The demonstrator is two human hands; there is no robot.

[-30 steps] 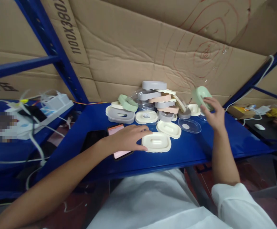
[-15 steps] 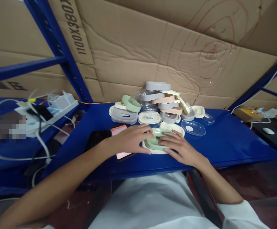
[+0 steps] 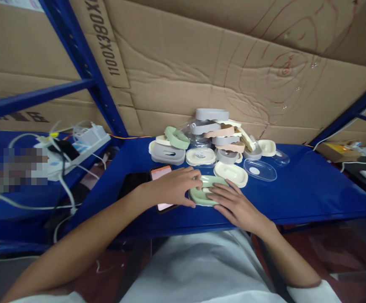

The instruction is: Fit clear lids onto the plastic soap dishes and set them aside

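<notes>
Head view: left hand (image 3: 174,186) and right hand (image 3: 233,203) both pressed flat, fingers spread, on green soap dish (image 3: 204,194) at near edge of blue shelf (image 3: 303,189). Phone (image 3: 161,173) under left wrist. Dish pile (image 3: 216,139) far side.

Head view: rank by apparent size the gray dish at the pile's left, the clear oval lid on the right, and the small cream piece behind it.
1. gray dish
2. clear oval lid, close to the gray dish, so this order is unsure
3. small cream piece, clearly smallest, though it lies slightly farther back
</notes>
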